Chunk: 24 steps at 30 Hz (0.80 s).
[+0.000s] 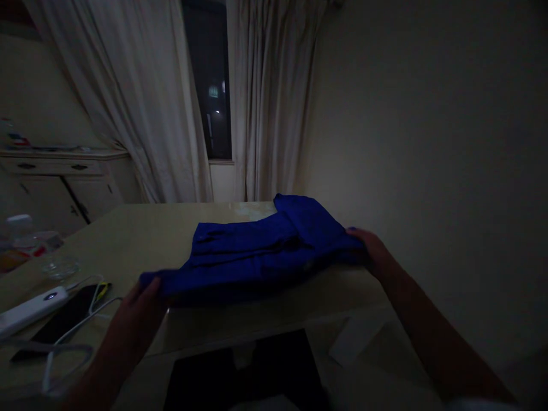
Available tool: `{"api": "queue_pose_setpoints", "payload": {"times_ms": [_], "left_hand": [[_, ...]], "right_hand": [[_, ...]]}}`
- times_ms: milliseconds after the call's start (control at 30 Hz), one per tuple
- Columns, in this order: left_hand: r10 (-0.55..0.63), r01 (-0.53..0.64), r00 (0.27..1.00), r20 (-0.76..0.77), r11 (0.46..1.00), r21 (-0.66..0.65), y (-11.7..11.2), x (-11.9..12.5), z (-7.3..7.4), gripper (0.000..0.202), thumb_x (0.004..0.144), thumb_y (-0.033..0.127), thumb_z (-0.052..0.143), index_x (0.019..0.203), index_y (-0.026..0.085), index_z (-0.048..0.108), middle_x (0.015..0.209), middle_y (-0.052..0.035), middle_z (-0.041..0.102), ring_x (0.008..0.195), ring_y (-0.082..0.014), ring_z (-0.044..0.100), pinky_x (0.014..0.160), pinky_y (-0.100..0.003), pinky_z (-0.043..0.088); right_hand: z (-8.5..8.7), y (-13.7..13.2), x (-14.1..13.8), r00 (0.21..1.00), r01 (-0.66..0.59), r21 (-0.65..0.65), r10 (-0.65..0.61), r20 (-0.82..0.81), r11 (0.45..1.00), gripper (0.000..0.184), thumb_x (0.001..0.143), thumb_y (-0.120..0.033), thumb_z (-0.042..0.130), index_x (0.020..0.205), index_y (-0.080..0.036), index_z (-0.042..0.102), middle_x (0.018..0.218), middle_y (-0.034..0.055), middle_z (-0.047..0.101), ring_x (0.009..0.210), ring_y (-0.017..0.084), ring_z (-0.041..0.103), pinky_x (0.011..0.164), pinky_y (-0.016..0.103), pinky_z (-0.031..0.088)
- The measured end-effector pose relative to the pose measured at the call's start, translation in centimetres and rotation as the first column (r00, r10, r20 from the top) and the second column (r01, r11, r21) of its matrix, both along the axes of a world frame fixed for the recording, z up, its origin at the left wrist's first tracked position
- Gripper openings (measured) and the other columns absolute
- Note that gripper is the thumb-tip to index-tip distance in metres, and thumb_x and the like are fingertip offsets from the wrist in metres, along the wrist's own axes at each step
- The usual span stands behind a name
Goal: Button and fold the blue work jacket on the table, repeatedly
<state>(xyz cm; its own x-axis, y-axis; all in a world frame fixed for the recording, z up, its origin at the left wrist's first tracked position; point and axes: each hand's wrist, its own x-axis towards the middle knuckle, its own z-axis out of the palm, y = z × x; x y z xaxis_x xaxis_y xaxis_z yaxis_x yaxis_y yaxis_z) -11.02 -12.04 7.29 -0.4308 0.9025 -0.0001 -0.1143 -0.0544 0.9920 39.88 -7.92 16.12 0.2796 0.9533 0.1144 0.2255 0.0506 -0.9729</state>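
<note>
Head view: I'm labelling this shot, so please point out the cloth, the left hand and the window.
Cloth [261, 260]: head view, on its middle part.
Left hand [139, 314]: head view, on the back of the hand.
Window [209, 65]: head view, on the dark pane.

no legible text or numbers; bottle label [19, 140] seemingly too dim

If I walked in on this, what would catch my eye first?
The vivid blue cloth on the table, gripped at its ends by the left hand and right hand. Next, the dark window behind, between pale curtains.
</note>
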Motion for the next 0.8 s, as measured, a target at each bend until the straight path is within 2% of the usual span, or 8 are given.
{"api": "queue_pose_setpoints", "payload": {"times_ms": [133, 233, 333, 433, 500, 567, 700, 800], "left_hand": [[-0.029, 0.01, 0.994, 0.102, 0.983, 0.183, 10.7, 0.9, 3.7, 0.034, 0.097, 0.049, 0.053, 0.126, 0.032, 0.057, 0.145, -0.0055, 0.063, 0.128, -0.0197, 0.066, 0.108, -0.04, 0.055], [0.016, -0.029, 0.998, 0.068, 0.982, 0.187, 14.4, -0.1, 1.9, 0.04, 0.09, 0.039, 0.066, 0.126, 0.023, 0.056, 0.143, -0.0137, 0.063, 0.13, -0.0233, 0.064, 0.113, -0.044, 0.05], [0.094, -0.1, 0.953, -0.288, 0.995, -0.004, 14.4, -2.1, -2.8, 0.065, 0.076, 0.034, 0.079, 0.134, 0.018, 0.054, 0.148, -0.0207, 0.057, 0.14, -0.0327, 0.055, 0.116, -0.051, 0.045], [-0.036, -0.093, 0.891, -0.452, 0.962, -0.258, 13.6, -3.5, -6.3, 0.086, 0.072, 0.038, 0.083, 0.146, 0.014, 0.046, 0.155, -0.0281, 0.049, 0.142, -0.0391, 0.052, 0.112, -0.053, 0.048], [-0.113, -0.057, 0.898, -0.426, 0.928, -0.368, 13.5, -3.7, -6.7, 0.091, 0.073, 0.042, 0.083, 0.148, 0.012, 0.044, 0.151, -0.0303, 0.053, 0.136, -0.0395, 0.058, 0.106, -0.051, 0.053], [-0.121, -0.046, 0.923, -0.364, 0.907, -0.419, 13.9, -3.3, -5.9, 0.087, 0.07, 0.043, 0.086, 0.143, 0.011, 0.05, 0.139, -0.029, 0.064, 0.125, -0.0386, 0.066, 0.098, -0.048, 0.058], [-0.204, 0.147, 0.978, -0.053, 0.84, -0.523, 13.6, -1.7, -3.2, 0.054, 0.062, 0.033, 0.091, 0.108, 0.012, 0.071, 0.101, -0.0209, 0.079, 0.092, -0.0357, 0.077, 0.076, -0.045, 0.065], [-0.233, 0.221, 0.972, 0.04, 0.835, -0.504, 10.7, -1.9, -3.0, 0.037, 0.058, 0.026, 0.092, 0.087, 0.013, 0.072, 0.079, -0.0153, 0.079, 0.067, -0.0295, 0.075, 0.06, -0.038, 0.065]], "right_hand": [[2.3, 12.7, -3.7, 0.999, 0.004, 0.066, -0.001, -0.048, 0.998, 0.05, 0.1, -0.06, 0.039, 0.111, -0.023, 0.069, 0.106, 0.0103, 0.076, 0.099, 0.024, 0.075, 0.085, 0.038, 0.063], [-1.1, 17.1, -6.2, 0.989, 0.019, 0.158, -0.041, 0.142, 0.987, 0.058, 0.097, -0.069, 0.041, 0.112, -0.02, 0.068, 0.108, 0.0136, 0.076, 0.103, 0.026, 0.073, 0.093, 0.043, 0.06], [-7.1, 16.0, -7.6, 0.807, -0.148, 0.273, -0.044, 0.589, 0.951, 0.06, 0.094, -0.068, 0.052, 0.125, -0.019, 0.067, 0.124, 0.0158, 0.072, 0.118, 0.03, 0.066, 0.108, 0.049, 0.05], [-11.9, 12.8, -7.4, 0.413, -0.379, 0.11, 0.061, 0.909, 0.919, 0.074, 0.09, -0.067, 0.062, 0.147, -0.021, 0.056, 0.15, 0.0176, 0.058, 0.141, 0.035, 0.051, 0.119, 0.055, 0.036], [-13.5, 11.4, -6.7, 0.169, -0.412, -0.016, 0.093, 0.981, 0.911, 0.08, 0.088, -0.06, 0.069, 0.156, -0.025, 0.047, 0.161, 0.0158, 0.047, 0.149, 0.038, 0.042, 0.121, 0.059, 0.028], [-13.8, 11.0, -6.1, 0.025, -0.391, -0.054, 0.069, 0.997, 0.919, 0.07, 0.092, -0.039, 0.068, 0.158, -0.027, 0.046, 0.163, 0.014, 0.045, 0.148, 0.036, 0.044, 0.119, 0.057, 0.03], [-12.6, 10.8, -5.5, -0.056, -0.293, -0.076, 0.062, 0.997, 0.953, 0.047, 0.094, -0.005, 0.048, 0.133, -0.019, 0.069, 0.135, 0.0153, 0.07, 0.123, 0.029, 0.064, 0.102, 0.043, 0.045], [-11.6, 8.5, -4.6, 0.041, -0.26, -0.089, 0.103, 0.994, 0.962, 0.045, 0.089, 0.0, 0.047, 0.12, -0.018, 0.075, 0.118, 0.0149, 0.076, 0.113, 0.029, 0.067, 0.097, 0.041, 0.047]]}}
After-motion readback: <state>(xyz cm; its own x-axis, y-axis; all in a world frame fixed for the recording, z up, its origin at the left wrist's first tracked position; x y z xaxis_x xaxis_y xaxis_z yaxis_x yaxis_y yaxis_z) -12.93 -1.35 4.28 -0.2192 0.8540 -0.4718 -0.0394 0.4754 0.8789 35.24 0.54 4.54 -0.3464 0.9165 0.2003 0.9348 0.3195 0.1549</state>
